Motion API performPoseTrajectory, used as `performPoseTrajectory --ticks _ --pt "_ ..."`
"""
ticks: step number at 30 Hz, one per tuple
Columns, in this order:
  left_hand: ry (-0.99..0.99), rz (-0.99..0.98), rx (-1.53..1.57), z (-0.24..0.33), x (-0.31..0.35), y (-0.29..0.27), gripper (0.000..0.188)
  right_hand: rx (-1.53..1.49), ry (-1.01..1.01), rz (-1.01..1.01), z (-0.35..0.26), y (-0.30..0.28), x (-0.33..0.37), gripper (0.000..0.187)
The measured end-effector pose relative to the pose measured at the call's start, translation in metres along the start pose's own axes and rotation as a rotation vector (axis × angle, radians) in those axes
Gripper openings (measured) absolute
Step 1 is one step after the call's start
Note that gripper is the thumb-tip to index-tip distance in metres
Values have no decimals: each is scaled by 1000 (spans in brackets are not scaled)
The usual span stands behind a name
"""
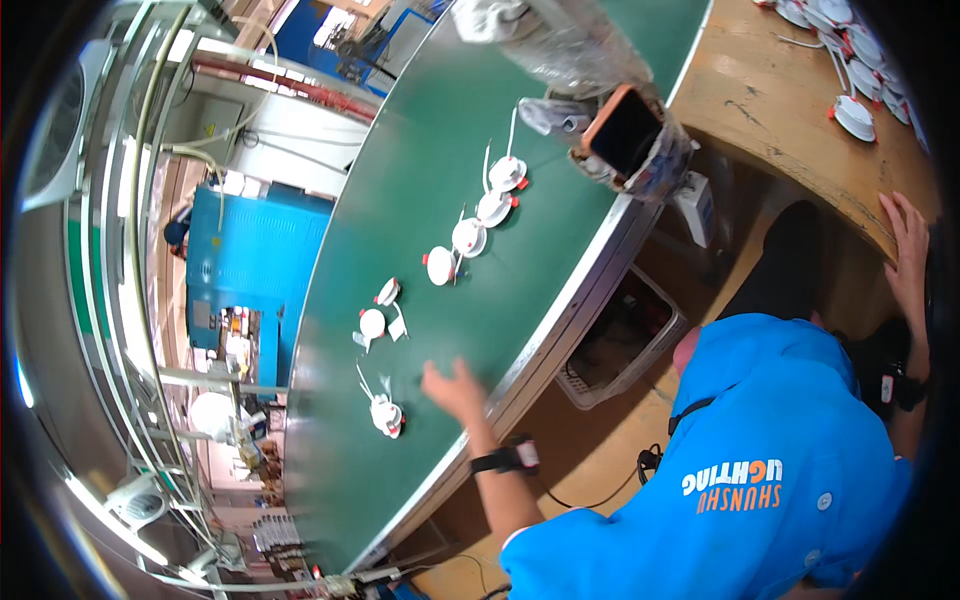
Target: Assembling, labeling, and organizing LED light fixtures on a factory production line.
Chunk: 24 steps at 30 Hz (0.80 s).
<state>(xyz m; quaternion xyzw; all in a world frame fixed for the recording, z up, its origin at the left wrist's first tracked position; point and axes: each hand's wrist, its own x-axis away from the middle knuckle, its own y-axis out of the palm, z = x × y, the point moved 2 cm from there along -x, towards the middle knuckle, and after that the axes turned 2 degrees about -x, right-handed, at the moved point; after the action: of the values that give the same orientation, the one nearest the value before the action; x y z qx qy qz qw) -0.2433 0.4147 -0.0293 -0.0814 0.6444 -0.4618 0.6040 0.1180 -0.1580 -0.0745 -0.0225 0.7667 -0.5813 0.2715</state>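
From my remote place I am seeing two hands. The left hand point(458, 390) is hanging over the green belt point(500, 320), its fingers standing apart and not holding anything visible; whether it is touching the belt, I cannot tell. On the belt I am counting seven white lamps point(468, 238): four are forming a slanting row, two are lying close together, and one is lying just left of the hand, its wires sticking out. The right hand point(905, 245) is being at the edge of one wooden table point(755, 85), its fingers also apart. There, a heap of similar lamps point(853, 118) is overlapping too much for exact counting. One phone point(625, 132) is leaning in one holder point(662, 165), and one white basket point(588, 397) is standing below.
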Motion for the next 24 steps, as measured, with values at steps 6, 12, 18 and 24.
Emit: performPoseTrajectory --ticks 6,12,18,24 --pt "110 217 -31 59 39 -6 19 64 -36 -97 -6 -12 -1 85" --pt "192 223 -121 52 46 -1 8 66 -87 -118 -14 -9 -9 86" --pt "173 211 -72 68 34 0 8 -152 -64 -72 -1 -14 -5 86" --pt "45 88 -45 28 45 -5 8 -65 -185 -119 -67 -30 -36 81"
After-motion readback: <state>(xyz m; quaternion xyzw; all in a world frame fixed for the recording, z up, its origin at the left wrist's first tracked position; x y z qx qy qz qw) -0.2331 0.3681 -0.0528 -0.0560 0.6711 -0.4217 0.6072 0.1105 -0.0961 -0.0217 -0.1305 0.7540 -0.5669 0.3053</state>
